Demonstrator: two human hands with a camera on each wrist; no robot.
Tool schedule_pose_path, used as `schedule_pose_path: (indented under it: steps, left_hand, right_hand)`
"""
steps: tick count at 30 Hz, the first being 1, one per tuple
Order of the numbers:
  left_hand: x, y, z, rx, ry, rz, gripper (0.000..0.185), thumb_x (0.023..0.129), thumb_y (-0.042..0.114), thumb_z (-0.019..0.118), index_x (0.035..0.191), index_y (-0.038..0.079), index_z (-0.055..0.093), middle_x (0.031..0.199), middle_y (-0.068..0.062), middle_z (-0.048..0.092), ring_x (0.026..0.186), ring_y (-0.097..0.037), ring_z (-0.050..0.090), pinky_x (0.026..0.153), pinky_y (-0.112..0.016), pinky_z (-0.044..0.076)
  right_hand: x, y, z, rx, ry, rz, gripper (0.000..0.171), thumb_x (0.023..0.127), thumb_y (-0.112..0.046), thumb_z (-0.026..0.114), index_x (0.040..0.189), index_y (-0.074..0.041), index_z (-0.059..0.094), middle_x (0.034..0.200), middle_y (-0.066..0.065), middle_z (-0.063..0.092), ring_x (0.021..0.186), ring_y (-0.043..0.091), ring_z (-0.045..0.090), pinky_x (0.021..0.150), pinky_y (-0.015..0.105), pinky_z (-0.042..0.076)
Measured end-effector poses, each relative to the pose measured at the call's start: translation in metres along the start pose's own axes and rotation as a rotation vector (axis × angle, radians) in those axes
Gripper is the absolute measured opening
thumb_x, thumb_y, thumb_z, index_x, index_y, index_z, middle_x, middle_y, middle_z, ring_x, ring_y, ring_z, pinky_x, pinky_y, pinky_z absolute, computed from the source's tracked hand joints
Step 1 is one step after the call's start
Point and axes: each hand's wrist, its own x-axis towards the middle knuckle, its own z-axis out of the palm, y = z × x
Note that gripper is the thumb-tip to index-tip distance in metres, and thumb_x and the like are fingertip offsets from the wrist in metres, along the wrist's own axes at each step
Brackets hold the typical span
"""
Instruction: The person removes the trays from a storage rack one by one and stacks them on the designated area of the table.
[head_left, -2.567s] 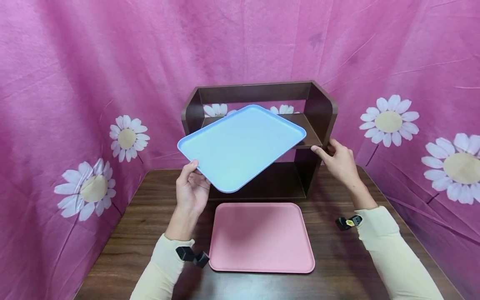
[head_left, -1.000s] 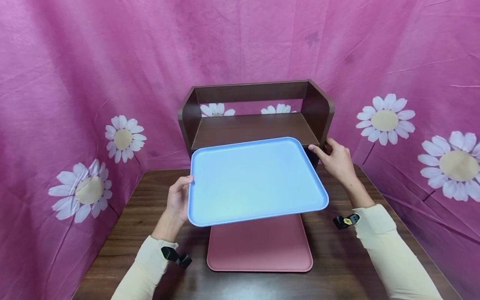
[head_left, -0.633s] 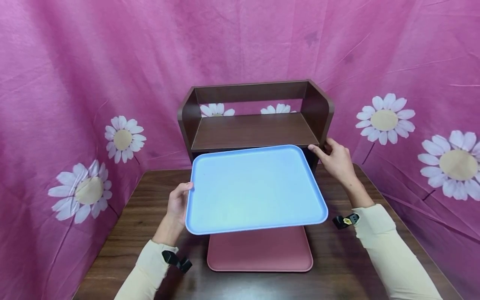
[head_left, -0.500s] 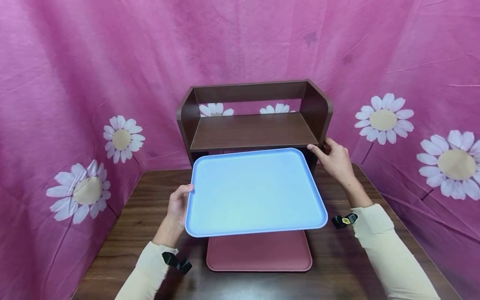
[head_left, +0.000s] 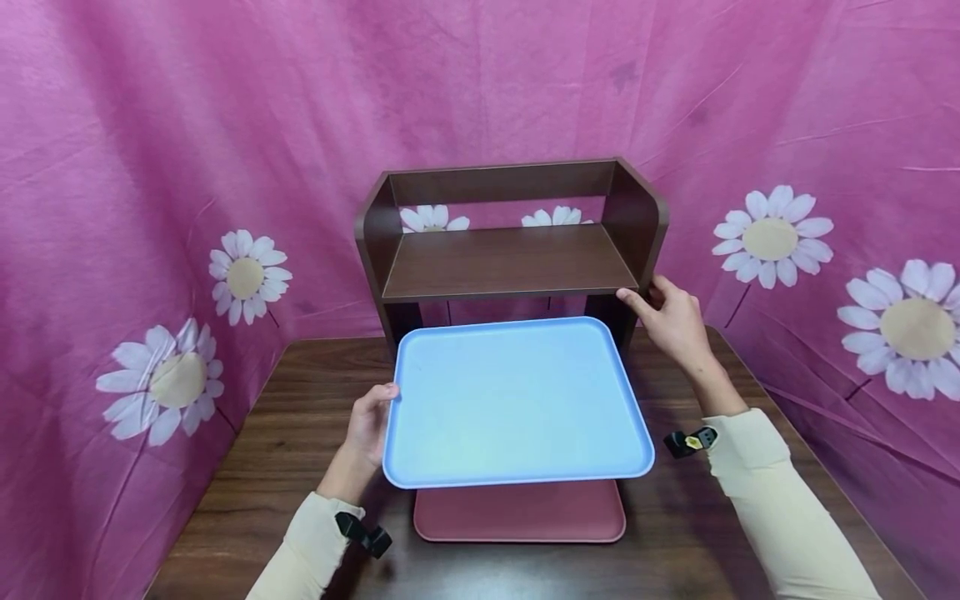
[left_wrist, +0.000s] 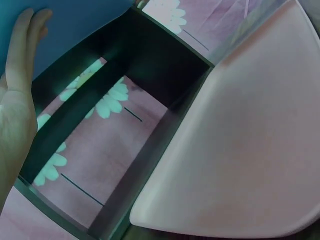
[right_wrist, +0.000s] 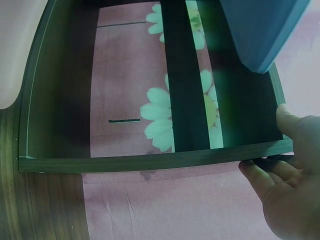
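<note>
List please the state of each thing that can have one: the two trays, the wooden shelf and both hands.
Light blue plastic tray: held in the air above the pink tray, roughly level, nothing on it.
Pink plastic tray: flat on the table, mostly hidden by the blue one.
Dark brown wooden shelf: upright, nothing on its upper board.
Left hand: holds the blue tray's left edge.
Right hand: grips the shelf's right side.

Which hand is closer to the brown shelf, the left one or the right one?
Right. The right hand grips the brown shelf at its right front corner; the left hand holds the blue tray, apart from it.
</note>
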Motion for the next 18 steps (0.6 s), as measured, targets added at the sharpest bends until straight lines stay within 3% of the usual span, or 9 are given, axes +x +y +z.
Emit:
schedule_pose_path:
  steps: [6, 9, 18]
  left_hand:
    - [-0.005, -0.007, -0.006, 0.032, 0.096, -0.007, 0.053, 0.096, 0.006, 0.014, 0.088, 0.010, 0.066, 0.092, -0.005, 0.076, 0.082, -0.014, 0.073, 0.077, -0.027, 0.059]
    - [-0.007, -0.010, -0.008, 0.042, 0.110, -0.016, 0.052, 0.095, 0.005, 0.015, 0.084, 0.012, 0.065, 0.088, -0.002, 0.075, 0.079, -0.012, 0.072, 0.075, -0.025, 0.059]
    - [-0.012, -0.018, -0.018, 0.067, 0.121, -0.057, 0.048, 0.094, 0.003, 0.017, 0.094, 0.010, 0.065, 0.093, -0.003, 0.075, 0.083, -0.013, 0.072, 0.078, -0.027, 0.059]
  right_hand:
    - [0.001, 0.000, 0.000, 0.002, -0.010, 0.006, 0.047, 0.088, -0.056, 0.064, 0.096, -0.010, 0.059, 0.071, 0.012, 0.065, 0.059, 0.014, 0.053, 0.051, 0.028, 0.038]
    - [0.001, 0.000, -0.001, 0.007, -0.013, 0.007, 0.047, 0.088, -0.056, 0.064, 0.098, -0.010, 0.060, 0.072, 0.012, 0.066, 0.059, 0.013, 0.054, 0.051, 0.028, 0.039]
    - [0.001, -0.001, -0.001, 0.013, -0.018, 0.012, 0.049, 0.088, -0.056, 0.063, 0.103, -0.010, 0.061, 0.075, 0.015, 0.068, 0.060, 0.015, 0.054, 0.053, 0.027, 0.040]
